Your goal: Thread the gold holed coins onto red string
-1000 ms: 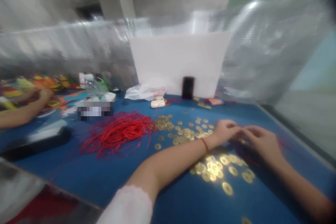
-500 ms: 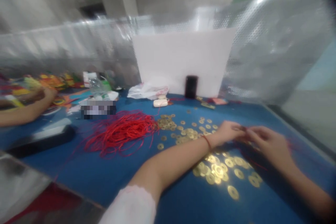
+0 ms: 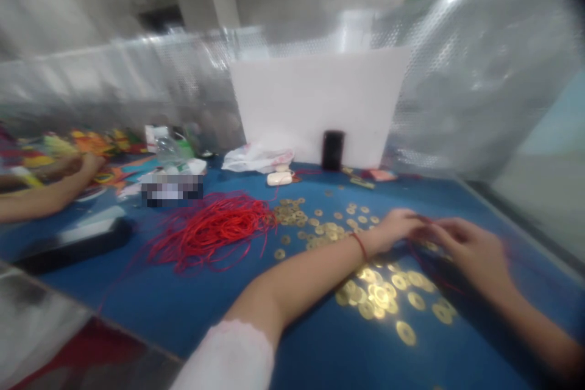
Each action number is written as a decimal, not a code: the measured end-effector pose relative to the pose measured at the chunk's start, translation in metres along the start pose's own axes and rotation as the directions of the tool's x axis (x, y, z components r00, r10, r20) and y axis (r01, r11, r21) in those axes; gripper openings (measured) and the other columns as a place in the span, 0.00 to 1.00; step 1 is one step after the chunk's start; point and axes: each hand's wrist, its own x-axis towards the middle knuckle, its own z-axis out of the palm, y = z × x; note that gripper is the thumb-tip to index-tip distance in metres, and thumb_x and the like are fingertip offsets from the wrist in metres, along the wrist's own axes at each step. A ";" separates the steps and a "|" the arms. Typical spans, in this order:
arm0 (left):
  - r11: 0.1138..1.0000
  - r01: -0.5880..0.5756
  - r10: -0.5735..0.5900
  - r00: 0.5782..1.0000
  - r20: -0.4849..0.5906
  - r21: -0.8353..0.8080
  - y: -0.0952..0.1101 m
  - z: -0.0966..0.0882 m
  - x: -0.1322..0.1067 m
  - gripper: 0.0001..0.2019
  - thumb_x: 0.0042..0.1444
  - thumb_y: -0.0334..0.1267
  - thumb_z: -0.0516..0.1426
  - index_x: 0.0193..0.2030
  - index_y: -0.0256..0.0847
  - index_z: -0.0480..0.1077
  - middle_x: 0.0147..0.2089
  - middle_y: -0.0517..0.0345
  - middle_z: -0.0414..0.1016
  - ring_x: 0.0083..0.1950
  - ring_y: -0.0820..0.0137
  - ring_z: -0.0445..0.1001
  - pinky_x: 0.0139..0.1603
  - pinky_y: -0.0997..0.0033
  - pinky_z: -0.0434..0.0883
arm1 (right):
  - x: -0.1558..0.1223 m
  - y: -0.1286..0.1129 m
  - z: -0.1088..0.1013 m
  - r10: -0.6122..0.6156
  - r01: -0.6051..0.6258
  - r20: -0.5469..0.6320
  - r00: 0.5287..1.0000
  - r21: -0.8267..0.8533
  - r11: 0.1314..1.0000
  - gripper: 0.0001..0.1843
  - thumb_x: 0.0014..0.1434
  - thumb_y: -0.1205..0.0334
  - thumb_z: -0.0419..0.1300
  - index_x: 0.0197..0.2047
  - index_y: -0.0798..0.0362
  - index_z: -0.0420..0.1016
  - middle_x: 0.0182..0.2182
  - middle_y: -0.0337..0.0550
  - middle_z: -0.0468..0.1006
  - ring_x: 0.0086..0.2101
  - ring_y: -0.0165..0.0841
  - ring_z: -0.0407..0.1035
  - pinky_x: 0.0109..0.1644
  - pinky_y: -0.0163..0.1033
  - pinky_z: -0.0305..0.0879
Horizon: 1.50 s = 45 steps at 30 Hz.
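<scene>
At the right of the blue table [image 3: 311,341], my left hand [image 3: 397,228] and my right hand [image 3: 470,250] meet fingertip to fingertip. Both are closed in a pinch on a thin red cord [image 3: 425,265], which trails below them. Whether a coin sits between the fingertips is hidden by blur. Gold coins with holes in the middle [image 3: 379,295] lie scattered under and in front of my hands. More such coins [image 3: 331,231] spread beyond my left forearm. A loose heap of red cord [image 3: 214,225] lies to the left.
A dark phone [image 3: 333,150] leans against a white board [image 3: 320,103] at the back. A crumpled plastic bag [image 3: 258,158], a white case [image 3: 280,178] and a clear bottle [image 3: 167,149] stand nearby. At far left are a black box [image 3: 77,241] and another person's hand [image 3: 91,164].
My hands stay almost in place, with small shifts of the fingers around the red cord. The other person's hand at far left has moved slightly right.
</scene>
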 end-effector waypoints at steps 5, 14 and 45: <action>0.996 0.015 -0.016 1.000 -0.014 -0.091 0.000 0.000 0.000 0.05 0.49 0.28 0.60 0.34 0.33 0.74 0.26 0.62 0.72 0.29 0.76 0.70 0.42 0.71 0.68 | 0.000 0.001 0.000 0.022 -0.022 0.032 0.999 -0.011 1.000 0.22 0.49 0.41 0.55 0.31 0.52 0.77 0.23 0.43 0.77 0.27 0.38 0.70 0.31 0.40 0.59; 0.995 -0.006 0.007 1.000 0.005 -0.100 -0.001 0.001 -0.002 0.05 0.47 0.31 0.62 0.31 0.33 0.73 0.28 0.61 0.73 0.31 0.76 0.70 0.44 0.70 0.67 | -0.001 -0.001 -0.001 0.006 -0.006 0.025 1.000 0.006 1.000 0.23 0.49 0.40 0.56 0.31 0.52 0.77 0.24 0.43 0.77 0.26 0.38 0.70 0.31 0.40 0.60; 0.985 -0.170 0.170 0.985 -0.032 0.015 -0.014 -0.003 0.003 0.14 0.49 0.43 0.64 0.31 0.34 0.70 0.26 0.63 0.69 0.26 0.78 0.66 0.31 0.75 0.65 | 0.003 0.004 0.003 0.053 -0.067 0.145 0.988 0.090 0.994 0.24 0.50 0.40 0.54 0.30 0.52 0.79 0.26 0.46 0.78 0.31 0.41 0.71 0.30 0.40 0.61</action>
